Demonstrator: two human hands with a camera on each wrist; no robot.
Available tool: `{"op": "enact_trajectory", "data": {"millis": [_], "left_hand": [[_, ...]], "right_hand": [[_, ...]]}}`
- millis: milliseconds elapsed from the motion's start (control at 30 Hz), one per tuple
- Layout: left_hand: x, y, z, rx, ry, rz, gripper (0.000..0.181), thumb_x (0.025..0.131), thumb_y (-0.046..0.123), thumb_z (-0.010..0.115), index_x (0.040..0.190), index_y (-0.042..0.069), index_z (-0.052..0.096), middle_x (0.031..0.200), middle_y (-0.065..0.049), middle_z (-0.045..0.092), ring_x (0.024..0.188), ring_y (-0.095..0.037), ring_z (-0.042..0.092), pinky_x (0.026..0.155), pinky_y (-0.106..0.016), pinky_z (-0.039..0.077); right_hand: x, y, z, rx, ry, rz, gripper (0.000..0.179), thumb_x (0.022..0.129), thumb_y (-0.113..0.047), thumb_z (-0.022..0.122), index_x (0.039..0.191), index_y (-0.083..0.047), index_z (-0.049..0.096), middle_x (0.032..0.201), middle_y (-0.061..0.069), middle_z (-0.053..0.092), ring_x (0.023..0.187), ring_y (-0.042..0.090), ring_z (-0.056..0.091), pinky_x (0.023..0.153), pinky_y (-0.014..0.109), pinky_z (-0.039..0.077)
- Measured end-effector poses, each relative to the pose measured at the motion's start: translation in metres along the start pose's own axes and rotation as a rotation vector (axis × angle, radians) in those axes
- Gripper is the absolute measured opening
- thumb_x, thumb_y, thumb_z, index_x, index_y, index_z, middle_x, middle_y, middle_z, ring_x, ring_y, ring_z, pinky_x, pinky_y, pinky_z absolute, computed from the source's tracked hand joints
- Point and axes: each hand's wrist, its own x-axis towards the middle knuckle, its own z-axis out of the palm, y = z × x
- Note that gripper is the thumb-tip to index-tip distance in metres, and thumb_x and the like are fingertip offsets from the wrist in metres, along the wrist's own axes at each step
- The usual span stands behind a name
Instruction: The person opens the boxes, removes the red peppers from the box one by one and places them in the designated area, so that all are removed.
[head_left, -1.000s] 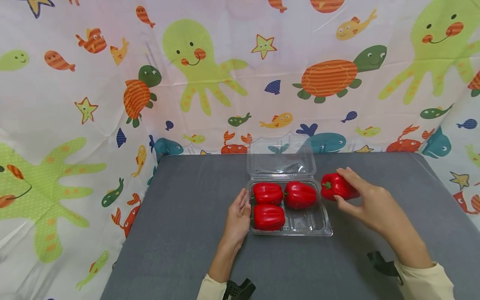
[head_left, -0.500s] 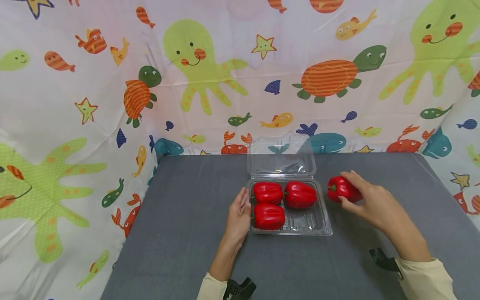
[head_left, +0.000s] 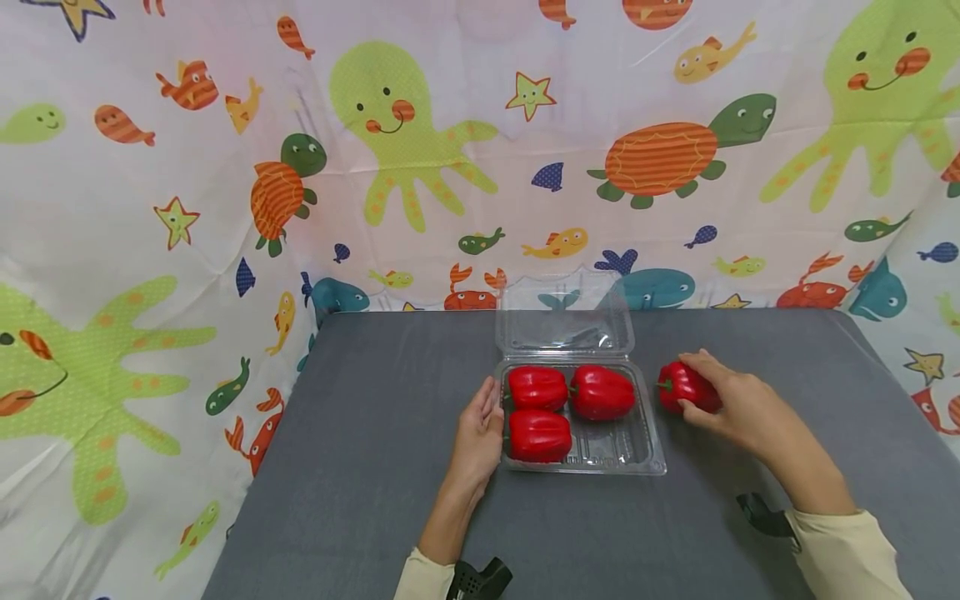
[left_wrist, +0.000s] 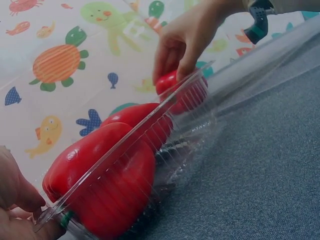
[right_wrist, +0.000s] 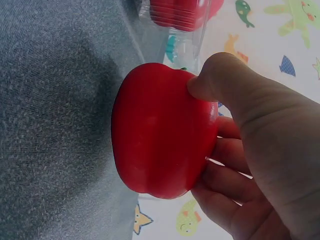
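A clear plastic clamshell container (head_left: 618,454) lies with its lid raised at the back. Inside are three red bell peppers: one at back left (head_left: 537,388), another at back right (head_left: 602,392) and a third at front left (head_left: 539,436). My left hand (head_left: 480,433) holds the container's left side, its thumb and fingers at the rim in the left wrist view. Just right of the container, my right hand (head_left: 738,408) grips a fourth red bell pepper (right_wrist: 162,132), thumb on one side and fingers on the other. That pepper's green stem points left, close over the grey table.
The front right part of the container holds no pepper. A grey cloth (head_left: 360,417) covers the table, its far edge meeting a curtain (head_left: 450,250) printed with sea animals. The transparent lid (head_left: 564,321) leans up near that curtain. Each wrist wears a black camera mount.
My right hand has moved the pepper slightly right, away from the container's edge, and a little nearer and lower. My left hand and the container keep their place.
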Motion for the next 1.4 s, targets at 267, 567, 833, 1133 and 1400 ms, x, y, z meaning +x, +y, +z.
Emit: {"op": "enact_trajectory", "data": {"millis": [267,567,833,1133,1400], "left_hand": [[0.000,-0.001,-0.001,0.003,0.010,0.005,0.059,0.110,-0.002,0.044,0.166,-0.001,0.025,0.171,-0.014,0.032,0.158,-0.027,0.029,0.125,-0.042,0.027],[-0.001,0.000,-0.001,0.019,0.010,0.007,0.059,0.110,-0.003,0.043,0.165,-0.003,0.025,0.170,-0.016,0.032,0.158,-0.029,0.030,0.125,-0.045,0.027],[0.000,0.000,-0.001,0.020,0.012,-0.009,0.059,0.110,-0.001,0.044,0.166,-0.001,0.026,0.170,-0.014,0.033,0.158,-0.027,0.031,0.126,-0.044,0.027],[-0.001,-0.002,-0.001,0.016,0.006,-0.003,0.058,0.110,-0.001,0.045,0.166,-0.001,0.027,0.170,-0.015,0.034,0.158,-0.029,0.031,0.125,-0.045,0.027],[0.000,-0.001,-0.001,0.007,0.005,0.002,0.058,0.110,-0.001,0.045,0.166,-0.001,0.027,0.170,-0.014,0.033,0.158,-0.028,0.031,0.125,-0.043,0.027]], "right_hand": [[0.005,0.003,0.002,0.002,-0.036,0.011,0.092,0.080,-0.026,0.092,0.154,0.000,0.046,0.154,0.039,0.043,0.113,0.058,0.060,0.078,0.061,0.064],[0.010,0.008,0.002,0.005,-0.060,0.007,0.091,0.080,-0.028,0.092,0.154,0.000,0.046,0.154,0.039,0.042,0.114,0.058,0.060,0.077,0.059,0.064],[0.015,0.008,0.003,0.011,-0.058,-0.004,0.089,0.082,-0.026,0.091,0.154,-0.001,0.047,0.156,0.038,0.042,0.113,0.056,0.062,0.077,0.058,0.064],[0.018,0.009,0.005,0.016,-0.066,-0.007,0.087,0.082,-0.026,0.090,0.154,-0.001,0.046,0.157,0.038,0.041,0.112,0.054,0.062,0.076,0.056,0.065],[0.022,0.011,0.006,-0.003,-0.075,-0.022,0.091,0.083,-0.026,0.089,0.158,0.000,0.043,0.162,0.033,0.037,0.129,0.061,0.051,0.082,0.063,0.062]]}}
